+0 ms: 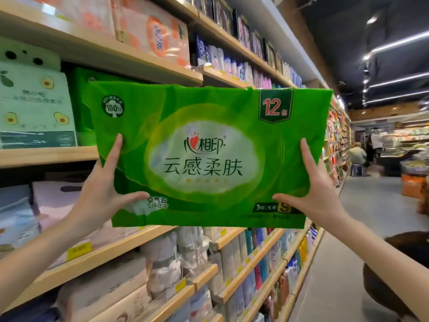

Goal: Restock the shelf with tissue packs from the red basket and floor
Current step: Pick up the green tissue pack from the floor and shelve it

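Note:
A large green tissue pack (209,156) with a white oval and a "12" badge is held up in front of the wooden shelf (46,156). My left hand (102,184) grips its lower left side, thumb across the front. My right hand (318,189) grips its lower right side the same way. Behind its left edge, another green pack (81,101) stands on the shelf. The red basket is out of view.
A pale green avocado-print pack (34,105) stands at the left of the same shelf. Orange packs (153,31) fill the shelf above, grey and white packs the shelves below. The aisle floor (362,217) runs to the right, with a seated person far off.

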Demonstrator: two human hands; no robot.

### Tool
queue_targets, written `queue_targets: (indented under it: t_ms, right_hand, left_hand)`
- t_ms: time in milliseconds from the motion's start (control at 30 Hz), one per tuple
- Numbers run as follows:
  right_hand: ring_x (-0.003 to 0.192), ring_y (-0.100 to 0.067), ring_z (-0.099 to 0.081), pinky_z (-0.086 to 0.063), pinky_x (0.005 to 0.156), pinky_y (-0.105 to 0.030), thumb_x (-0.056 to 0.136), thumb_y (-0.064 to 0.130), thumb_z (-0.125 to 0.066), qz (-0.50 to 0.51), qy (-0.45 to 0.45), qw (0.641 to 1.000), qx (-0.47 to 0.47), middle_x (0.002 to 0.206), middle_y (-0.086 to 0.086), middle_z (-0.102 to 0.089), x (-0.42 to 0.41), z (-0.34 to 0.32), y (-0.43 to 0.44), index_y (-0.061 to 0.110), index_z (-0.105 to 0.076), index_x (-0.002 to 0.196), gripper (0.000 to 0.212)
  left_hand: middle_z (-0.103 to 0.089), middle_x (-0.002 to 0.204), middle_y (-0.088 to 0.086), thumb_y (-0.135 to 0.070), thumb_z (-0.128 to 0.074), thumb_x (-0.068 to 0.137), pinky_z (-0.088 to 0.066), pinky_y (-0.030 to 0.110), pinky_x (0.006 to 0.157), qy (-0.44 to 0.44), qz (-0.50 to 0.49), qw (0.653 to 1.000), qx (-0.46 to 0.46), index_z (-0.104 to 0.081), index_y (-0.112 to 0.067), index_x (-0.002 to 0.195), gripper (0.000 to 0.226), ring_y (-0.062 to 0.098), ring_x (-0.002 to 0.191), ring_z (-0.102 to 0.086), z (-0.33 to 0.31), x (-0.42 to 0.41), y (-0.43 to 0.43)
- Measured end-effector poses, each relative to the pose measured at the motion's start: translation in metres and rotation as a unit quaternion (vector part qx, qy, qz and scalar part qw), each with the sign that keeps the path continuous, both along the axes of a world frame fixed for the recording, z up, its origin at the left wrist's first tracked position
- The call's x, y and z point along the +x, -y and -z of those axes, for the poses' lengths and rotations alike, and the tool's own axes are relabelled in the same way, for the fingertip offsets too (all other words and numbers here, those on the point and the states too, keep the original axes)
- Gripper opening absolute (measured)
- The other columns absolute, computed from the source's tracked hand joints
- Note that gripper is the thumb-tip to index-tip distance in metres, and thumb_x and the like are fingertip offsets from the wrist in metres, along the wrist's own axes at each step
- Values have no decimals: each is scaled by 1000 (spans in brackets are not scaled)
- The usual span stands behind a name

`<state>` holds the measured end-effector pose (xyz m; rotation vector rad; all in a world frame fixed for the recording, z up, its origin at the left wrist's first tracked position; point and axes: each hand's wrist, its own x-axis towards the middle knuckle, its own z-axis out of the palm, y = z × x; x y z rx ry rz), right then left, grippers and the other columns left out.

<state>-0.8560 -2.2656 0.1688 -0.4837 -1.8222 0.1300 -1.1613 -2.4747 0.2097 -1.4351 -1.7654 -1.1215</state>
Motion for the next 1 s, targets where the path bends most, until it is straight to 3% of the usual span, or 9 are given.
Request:
queue_targets:
  t_ms: [133,267,333,433,567,767,933,1000]
  right_hand:
    - [125,-35,-38,-32,102,-46,60,28,-81,-16,-5,1000,4,137,-23,-34,-11,-8,-62,69,13,124,121]
    - [130,-23,-29,-20,103,-35,61,25,-81,-68,-10,998,13,143,-22,-30,-23,-15,-130,49,6,135,117]
    - [131,-25,-29,-22,106,-40,61,29,-80,-89,-5,996,28,142,-22,-32,-29,-21,-163,42,4,139,115]
    - [127,-35,-37,-30,97,-36,60,31,-80,-110,-9,993,31,141,-27,-32,-41,-35,-203,43,4,138,115]
    - [131,-33,-34,-28,105,-41,61,27,-81,-164,-8,986,42,144,-26,-29,-66,-60,-244,44,7,136,116]
    - [136,-30,-25,-20,109,-43,63,25,-80,-236,-38,968,74,149,-18,-27,-120,-94,-267,39,5,138,114]
    - [137,-32,-26,-21,111,-50,64,25,-80,-262,-78,957,98,150,-19,-26,-168,-124,-264,29,3,146,116]
    - [136,-32,-27,-21,111,-50,65,22,-80,-277,-94,951,97,147,-22,-28,-187,-137,-257,26,2,146,115]
  left_hand:
    - [-39,138,27,-43,-74,49,-31,49,104,-6,-41,999,13,10,-57,131,118,40,126,-38,-11,9,-42]
    - [-37,141,25,-39,-76,51,-27,47,107,-20,-74,997,29,11,-56,130,118,36,128,-36,-18,19,-85]
    - [-40,136,26,-35,-79,54,-30,45,102,-19,-96,995,35,11,-54,130,119,35,121,-41,-20,25,-105]
    - [-41,136,26,-36,-78,55,-28,45,104,-27,-129,990,42,13,-54,131,120,34,118,-42,-29,31,-128]
    - [-36,142,26,-39,-77,55,-22,57,110,-39,-177,982,50,15,-56,131,121,40,129,-34,-50,34,-146]
    - [-41,136,27,-32,-79,58,-32,45,100,-98,-259,958,69,7,-33,145,123,39,117,-43,-87,32,-142]
    - [-37,142,24,-28,-79,62,-26,29,100,-166,-281,940,99,6,-22,148,121,19,116,-46,-112,12,-124]
    - [-34,144,23,-28,-79,63,-24,26,98,-181,-297,930,118,5,-21,148,120,25,123,-40,-121,5,-117]
